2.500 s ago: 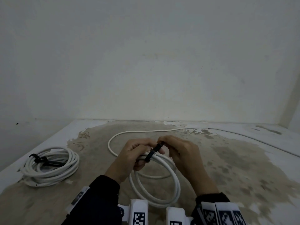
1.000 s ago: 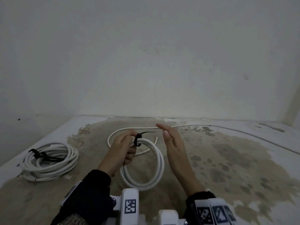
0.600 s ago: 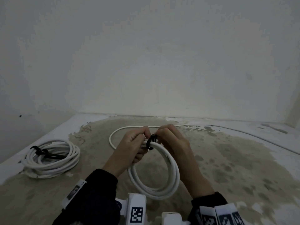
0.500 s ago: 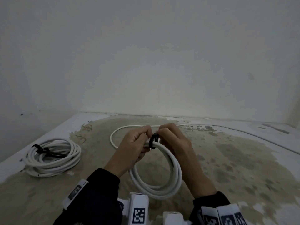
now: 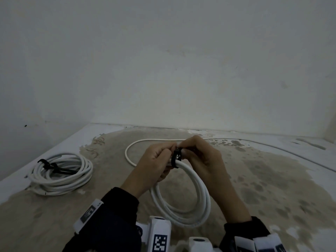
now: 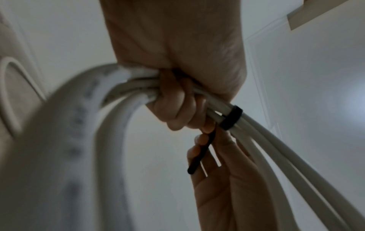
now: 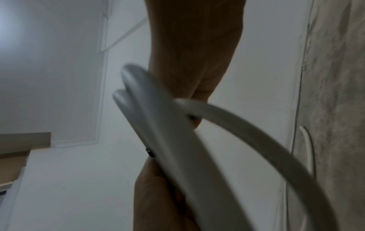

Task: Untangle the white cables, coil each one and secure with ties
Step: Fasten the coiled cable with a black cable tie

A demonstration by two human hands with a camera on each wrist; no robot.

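Both our hands are up over the stained surface (image 5: 272, 179), meeting at the top of the coil (image 5: 198, 202). L hand (image 5: 154, 168) has fingers curled tight round the bundled strands, just beside the black tie (image 5: 176, 158), which wraps the coil there. R hand (image 5: 203, 160) pinches at the tie w/ fingertips; in the L wrist view the tie's loose tail (image 6: 201, 153) lies across the R fingers (image 6: 199, 150). Rest of the coil hangs below our hands, w/ a free length (image 5: 131, 155) trailing off along the surface toward the far wall. 2nd coil (image 5: 60, 171), already tied in black, lies well apart to the L.
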